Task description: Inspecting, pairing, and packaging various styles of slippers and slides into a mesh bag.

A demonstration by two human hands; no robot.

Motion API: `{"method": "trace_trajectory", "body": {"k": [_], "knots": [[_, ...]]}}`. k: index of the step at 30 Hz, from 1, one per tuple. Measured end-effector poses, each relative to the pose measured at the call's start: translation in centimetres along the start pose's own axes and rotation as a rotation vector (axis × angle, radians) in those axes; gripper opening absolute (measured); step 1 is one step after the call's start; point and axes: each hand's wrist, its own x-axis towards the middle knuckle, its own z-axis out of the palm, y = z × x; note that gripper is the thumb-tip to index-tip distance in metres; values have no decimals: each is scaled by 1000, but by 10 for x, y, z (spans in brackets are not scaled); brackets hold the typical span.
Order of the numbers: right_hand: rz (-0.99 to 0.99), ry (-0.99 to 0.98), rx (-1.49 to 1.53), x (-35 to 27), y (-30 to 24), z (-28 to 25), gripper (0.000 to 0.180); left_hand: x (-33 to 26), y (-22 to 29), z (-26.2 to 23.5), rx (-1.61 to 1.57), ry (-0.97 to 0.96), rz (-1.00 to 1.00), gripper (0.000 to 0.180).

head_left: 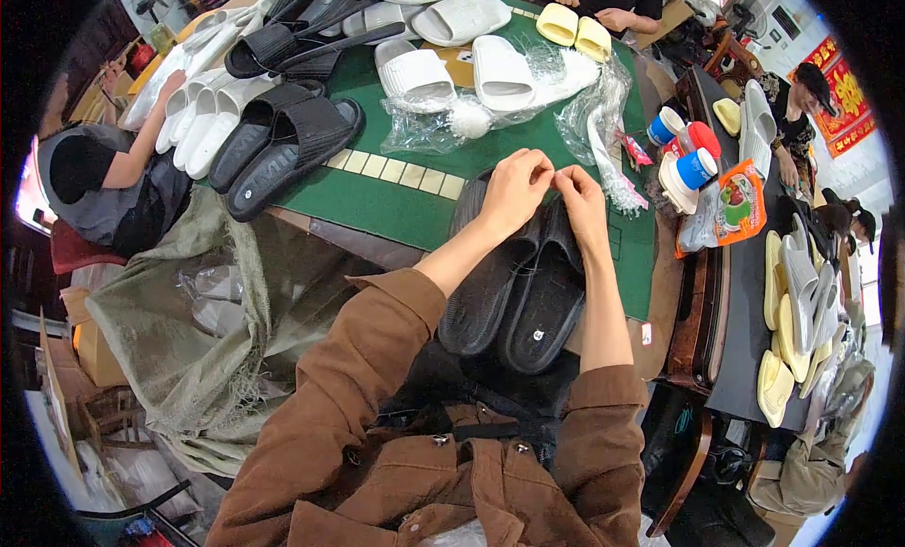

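Note:
A pair of black slide sandals [545,319] lies at the near edge of the green table [377,206], soles toward me and straps away. Over their straps, my left hand [515,191] is closed, thumb and forefinger pinched together. Close against it, my right hand [582,204] makes a similar pinch, the fingertips of both hands nearly meeting. Whatever they grip is too small or thin to make out. A small pale sticker marks the right sandal's insole. Both hands partly hide the straps.
Black slides [300,137] and white slides [504,71] crowd the table's left and far side, with clear plastic bags [415,128] among them. Paper cups [696,168] and an orange snack bag [724,208] stand at right. Co-workers sit around; yellow slides [775,387] lie on a dark side table.

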Motion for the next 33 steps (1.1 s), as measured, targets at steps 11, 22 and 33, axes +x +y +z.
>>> {"method": "trace_trajectory", "body": {"k": [11, 22, 33], "knots": [[-94, 28, 46, -4, -2, 6, 21, 0, 2, -4, -24, 106, -26, 6], [13, 158, 425, -3, -6, 5, 11, -2, -6, 0, 66, 67, 10, 14], [-215, 127, 44, -2, -2, 13, 10, -5, -13, 1, 182, 25, 56, 12]]}}
